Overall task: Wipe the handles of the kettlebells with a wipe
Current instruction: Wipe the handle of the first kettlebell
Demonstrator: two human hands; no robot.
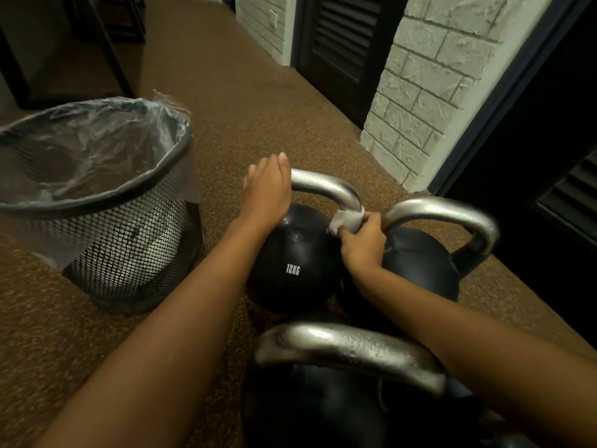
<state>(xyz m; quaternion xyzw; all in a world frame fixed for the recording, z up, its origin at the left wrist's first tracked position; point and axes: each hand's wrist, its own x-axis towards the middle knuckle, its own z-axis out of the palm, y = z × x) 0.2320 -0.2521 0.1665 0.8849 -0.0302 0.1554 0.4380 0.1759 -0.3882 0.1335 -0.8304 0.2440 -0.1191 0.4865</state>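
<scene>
Three black kettlebells with silver handles stand together on the floor. The far left one, marked 12KG point(292, 263), has my left hand point(266, 192) wrapped over the left end of its handle point(326, 185). My right hand point(363, 244) pinches a white wipe point(347, 221) around the right leg of that same handle. A second kettlebell point(423, 266) stands to the right, its handle point(445, 215) untouched. The third point(323, 412) is nearest me, with its handle point(352, 350) below my right forearm.
A black mesh waste bin point(97, 202) with a clear plastic liner stands on the left, close to the 12KG kettlebell. A brick-pattern wall column point(429, 101) and dark louvred doors point(342, 43) lie beyond. Brown speckled floor point(226, 92) stretches ahead.
</scene>
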